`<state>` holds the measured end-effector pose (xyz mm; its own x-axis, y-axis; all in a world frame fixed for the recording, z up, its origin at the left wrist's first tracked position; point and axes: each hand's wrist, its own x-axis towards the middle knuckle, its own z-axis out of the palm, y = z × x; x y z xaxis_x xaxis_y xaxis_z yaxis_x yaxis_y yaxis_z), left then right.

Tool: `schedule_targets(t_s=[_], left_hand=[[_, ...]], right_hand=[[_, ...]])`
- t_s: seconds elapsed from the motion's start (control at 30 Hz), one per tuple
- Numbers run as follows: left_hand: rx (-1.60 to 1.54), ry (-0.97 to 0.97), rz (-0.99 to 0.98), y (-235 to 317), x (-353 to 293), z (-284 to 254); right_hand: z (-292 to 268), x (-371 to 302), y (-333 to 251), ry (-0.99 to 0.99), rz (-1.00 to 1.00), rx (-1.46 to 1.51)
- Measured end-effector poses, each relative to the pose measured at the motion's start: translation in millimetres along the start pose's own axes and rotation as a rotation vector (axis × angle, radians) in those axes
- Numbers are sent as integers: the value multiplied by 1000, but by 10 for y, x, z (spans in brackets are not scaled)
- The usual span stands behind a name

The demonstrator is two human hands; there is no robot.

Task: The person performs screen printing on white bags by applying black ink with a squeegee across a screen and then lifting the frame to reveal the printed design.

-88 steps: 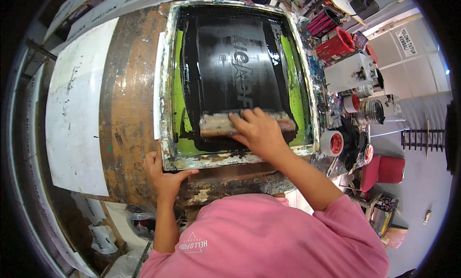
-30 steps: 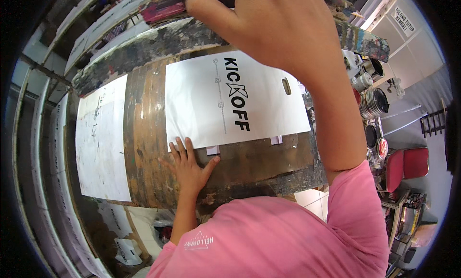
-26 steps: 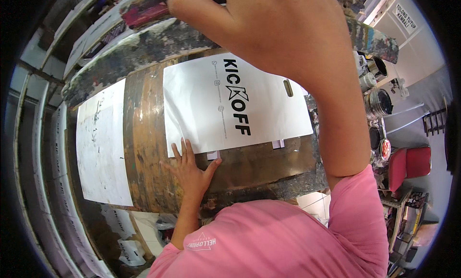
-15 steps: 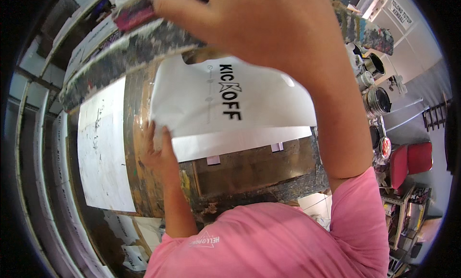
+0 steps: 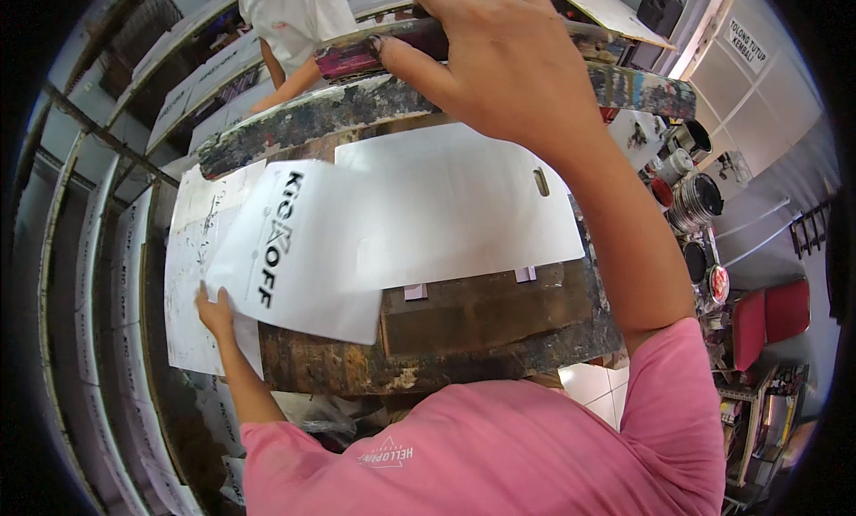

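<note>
My left hand [image 5: 217,313] pinches the left edge of a white plastic bag [image 5: 316,280] with black lettering. That bag is tilted and slightly blurred, partly over a paper sheet on the left. A blank white bag [image 5: 446,213] with an oval handle hole lies flat on the stained work board [image 5: 481,324]; the printed bag overlaps its left part. Up at the far side, my right hand [image 5: 508,66] is closed round a paint-crusted bar [image 5: 352,59] with purple ink, just above the raised edge of a wooden frame [image 5: 303,115]. The fingertips over the far side are partly hidden.
Another person in a white shirt [image 5: 299,21] reaches an arm in at the far left. Racks [image 5: 134,275] of printed white bags stand left. Ink cans [image 5: 695,195] and a red chair [image 5: 776,315] are at right. Two small pale tabs [image 5: 415,292] sit at the blank bag's near edge.
My left hand has drawn the printed bag leftward, uncovering the blank bag beneath. My right hand still grips the bar. The other person has come into view.
</note>
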<state>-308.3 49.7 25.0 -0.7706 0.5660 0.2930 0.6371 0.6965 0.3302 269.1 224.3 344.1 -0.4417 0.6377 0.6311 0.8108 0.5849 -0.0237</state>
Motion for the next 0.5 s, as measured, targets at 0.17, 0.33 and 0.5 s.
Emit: schedule_targets(t_s=[0.17, 0.33, 0.5], left_hand=[[-547, 171, 312, 1117, -451, -592], [-1607, -622, 333, 2262, -1648, -1027], [-1268, -667, 64, 2256, -2216, -954]], right_hand=[[158, -88, 19, 272, -91, -5], [366, -726, -174, 109, -86, -14], [513, -1544, -139, -344, -200, 73]])
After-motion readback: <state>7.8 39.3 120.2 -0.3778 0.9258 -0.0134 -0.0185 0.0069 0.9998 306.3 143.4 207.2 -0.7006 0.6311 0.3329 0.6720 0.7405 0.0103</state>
